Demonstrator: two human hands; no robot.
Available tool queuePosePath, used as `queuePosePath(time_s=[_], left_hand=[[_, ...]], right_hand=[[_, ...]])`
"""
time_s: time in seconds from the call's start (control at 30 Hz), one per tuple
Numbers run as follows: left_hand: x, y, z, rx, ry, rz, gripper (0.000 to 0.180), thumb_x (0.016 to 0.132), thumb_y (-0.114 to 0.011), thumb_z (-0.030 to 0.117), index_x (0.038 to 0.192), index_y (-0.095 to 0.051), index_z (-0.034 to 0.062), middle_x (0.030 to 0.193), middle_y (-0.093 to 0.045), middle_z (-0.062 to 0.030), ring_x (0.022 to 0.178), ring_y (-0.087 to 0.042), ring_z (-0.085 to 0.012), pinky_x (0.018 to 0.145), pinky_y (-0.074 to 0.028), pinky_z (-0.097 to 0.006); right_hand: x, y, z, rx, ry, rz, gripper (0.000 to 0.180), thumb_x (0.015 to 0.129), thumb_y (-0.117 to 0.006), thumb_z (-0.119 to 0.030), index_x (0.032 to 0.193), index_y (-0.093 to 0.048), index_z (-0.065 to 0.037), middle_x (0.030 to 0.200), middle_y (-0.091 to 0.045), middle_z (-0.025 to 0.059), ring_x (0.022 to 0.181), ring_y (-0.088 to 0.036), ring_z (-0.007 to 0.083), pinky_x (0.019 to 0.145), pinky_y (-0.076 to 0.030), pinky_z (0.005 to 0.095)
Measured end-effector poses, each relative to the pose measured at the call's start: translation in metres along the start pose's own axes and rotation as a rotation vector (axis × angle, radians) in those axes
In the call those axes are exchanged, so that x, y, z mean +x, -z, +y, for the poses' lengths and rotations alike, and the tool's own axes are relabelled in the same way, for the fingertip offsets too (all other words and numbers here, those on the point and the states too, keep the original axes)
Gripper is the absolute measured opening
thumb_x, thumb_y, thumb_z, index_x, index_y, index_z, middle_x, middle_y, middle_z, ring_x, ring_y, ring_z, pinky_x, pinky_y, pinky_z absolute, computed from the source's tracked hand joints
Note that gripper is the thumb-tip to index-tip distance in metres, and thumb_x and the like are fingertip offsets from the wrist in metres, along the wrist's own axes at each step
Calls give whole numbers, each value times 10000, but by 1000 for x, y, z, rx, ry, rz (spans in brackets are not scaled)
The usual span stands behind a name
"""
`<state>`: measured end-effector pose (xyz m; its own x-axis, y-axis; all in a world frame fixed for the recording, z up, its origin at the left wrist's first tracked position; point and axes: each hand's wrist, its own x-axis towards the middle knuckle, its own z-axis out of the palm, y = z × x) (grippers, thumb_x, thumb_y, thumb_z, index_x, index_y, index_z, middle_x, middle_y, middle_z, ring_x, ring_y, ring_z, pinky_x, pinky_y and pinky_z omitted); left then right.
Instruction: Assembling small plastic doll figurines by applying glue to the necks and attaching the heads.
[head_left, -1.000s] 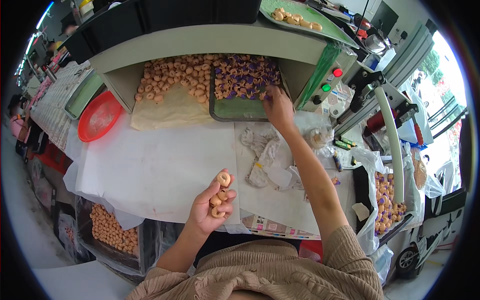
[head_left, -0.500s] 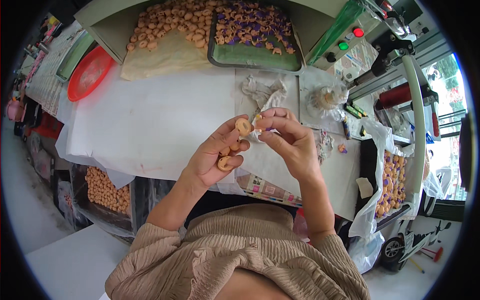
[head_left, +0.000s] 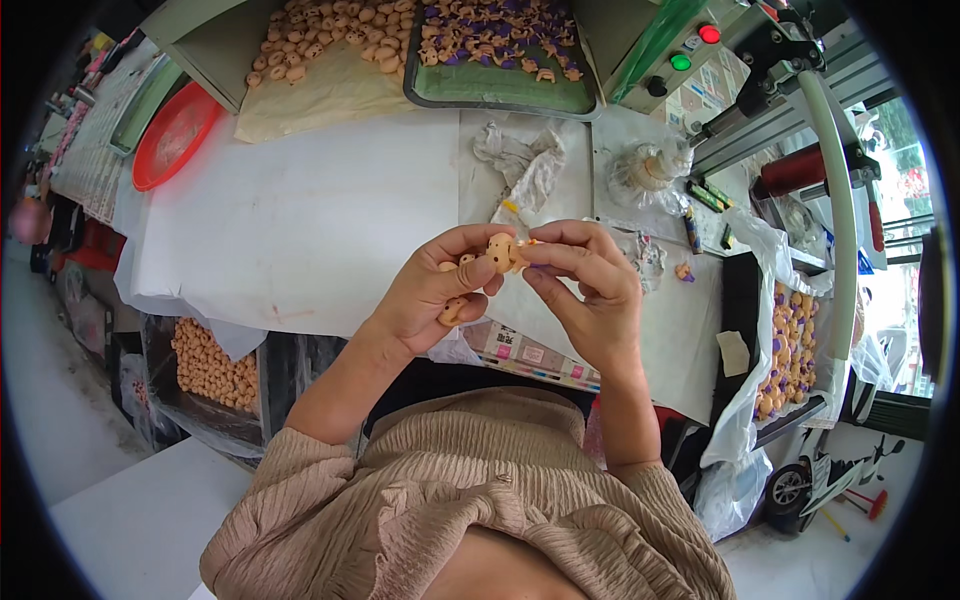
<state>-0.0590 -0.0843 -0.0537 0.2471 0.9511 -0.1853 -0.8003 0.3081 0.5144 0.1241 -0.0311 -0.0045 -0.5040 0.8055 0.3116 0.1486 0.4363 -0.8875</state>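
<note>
I see the left hand point(head_left: 428, 288) pinching a dotted tan head point(head_left: 501, 250) over the worktop point(head_left: 300, 225), at its two o'clock, with spare heads point(head_left: 453, 311) tucked in its fingers. The right hand point(head_left: 588, 285), fingertips narrow on a small tan piece point(head_left: 519, 257), meets it from three o'clock. Their joint axis runs nine to three; I see the head's dots facing up.

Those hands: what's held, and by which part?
Left hand: a dotted tan piece, held at its left side by thumb and forefinger, plus more pieces in other fingers. Right hand: a small piece; its held part is hidden.
</note>
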Motion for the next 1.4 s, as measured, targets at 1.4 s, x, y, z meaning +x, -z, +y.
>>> queuePosePath(time_s=[1.4], left_hand=[[20, -30, -3, 318, 107, 28, 264, 847, -709, 88, 1082, -621, 7, 811, -605, -4, 587, -496, -26, 429, -343, -152]], right_hand=[[-6, 59, 10, -215, 153, -78, 344, 671, -802, -38, 1003, -710, -24, 1003, -696, 110, 916, -668, 225, 783, -531, 305]])
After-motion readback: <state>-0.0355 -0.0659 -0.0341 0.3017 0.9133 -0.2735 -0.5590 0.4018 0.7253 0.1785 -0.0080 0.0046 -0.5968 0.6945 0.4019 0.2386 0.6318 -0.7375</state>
